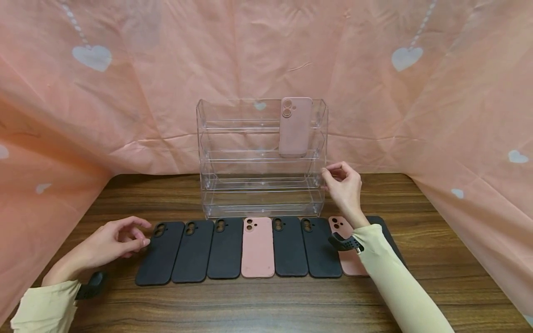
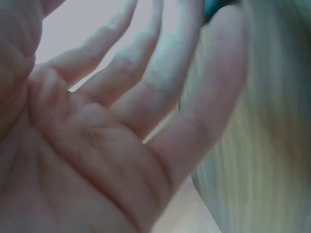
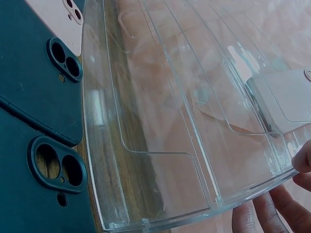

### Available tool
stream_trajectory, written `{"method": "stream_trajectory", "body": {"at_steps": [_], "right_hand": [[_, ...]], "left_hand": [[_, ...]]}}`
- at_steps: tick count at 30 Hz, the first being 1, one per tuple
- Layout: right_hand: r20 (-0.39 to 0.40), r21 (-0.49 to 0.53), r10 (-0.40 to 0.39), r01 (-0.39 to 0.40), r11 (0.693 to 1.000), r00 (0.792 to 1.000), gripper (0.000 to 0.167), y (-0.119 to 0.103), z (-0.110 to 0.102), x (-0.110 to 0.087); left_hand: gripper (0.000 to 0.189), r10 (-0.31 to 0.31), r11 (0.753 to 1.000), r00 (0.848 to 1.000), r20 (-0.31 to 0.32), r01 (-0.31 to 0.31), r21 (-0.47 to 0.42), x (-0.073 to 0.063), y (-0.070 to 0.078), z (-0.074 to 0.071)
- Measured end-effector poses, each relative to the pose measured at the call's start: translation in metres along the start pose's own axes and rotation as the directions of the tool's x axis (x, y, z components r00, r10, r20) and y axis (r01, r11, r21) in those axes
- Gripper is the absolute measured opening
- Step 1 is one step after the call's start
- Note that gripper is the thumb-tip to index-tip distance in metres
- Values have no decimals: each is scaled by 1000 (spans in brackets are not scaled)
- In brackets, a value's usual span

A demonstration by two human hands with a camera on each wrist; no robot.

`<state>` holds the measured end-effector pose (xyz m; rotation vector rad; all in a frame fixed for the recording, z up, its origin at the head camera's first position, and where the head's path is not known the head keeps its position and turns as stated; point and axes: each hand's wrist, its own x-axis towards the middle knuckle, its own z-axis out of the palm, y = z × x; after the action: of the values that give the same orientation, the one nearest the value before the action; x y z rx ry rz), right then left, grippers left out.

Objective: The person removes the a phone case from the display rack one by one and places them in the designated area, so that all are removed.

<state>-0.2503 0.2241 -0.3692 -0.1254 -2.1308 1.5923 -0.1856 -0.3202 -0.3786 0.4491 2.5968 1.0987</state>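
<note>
A clear stepped display rack (image 1: pixel 262 187) stands at the back of the table. My right hand (image 1: pixel 344 185) pinches the rack's right side edge; in the right wrist view, the thumb (image 3: pixel 302 159) lies on one side of the panel and fingers (image 3: pixel 265 213) on the other. One pink phone case (image 1: pixel 294 134) stands upright on an upper tier, at the right. My left hand (image 1: pixel 110 243), loosely curled and holding nothing, hovers beside the leftmost black phone case (image 1: pixel 160 254). The left wrist view shows its bare palm (image 2: pixel 97 160).
Before the rack lies a row of cases, mostly black (image 1: pixel 289 247), with a pink case (image 1: pixel 257 249) in the middle and another pink case (image 1: pixel 350 261) partly under the right forearm. The last black case (image 1: pixel 385 231) is partly hidden by the sleeve. Pink cloth (image 1: pixel 166 92) surrounds the table.
</note>
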Motion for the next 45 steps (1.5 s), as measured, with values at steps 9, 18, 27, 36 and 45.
{"method": "stream_trajectory", "body": {"at_steps": [9, 18, 27, 36, 45], "right_hand": [[9, 18, -3, 3, 1000, 1000, 18, -36, -2, -17], [16, 18, 10, -10, 1000, 1000, 20, -33, -2, -16], [2, 24, 14, -14, 1000, 1000, 19, -17, -1, -8], [-7, 32, -26, 27, 999, 1000, 22, 0, 2, -2], [-15, 24, -34, 35, 999, 999, 20, 0, 1, -2]], "left_hand": [[29, 171, 980, 973, -155, -152, 125, 21, 46, 24], [25, 311, 950, 918, -245, -307, 58, 50, 89, 45], [28, 384, 917, 859, -338, -399, 26, 80, 124, 60], [29, 432, 878, 780, -452, -479, 12, 105, 155, 74], [27, 449, 836, 736, -506, -546, -53, 135, 187, 80]]}}
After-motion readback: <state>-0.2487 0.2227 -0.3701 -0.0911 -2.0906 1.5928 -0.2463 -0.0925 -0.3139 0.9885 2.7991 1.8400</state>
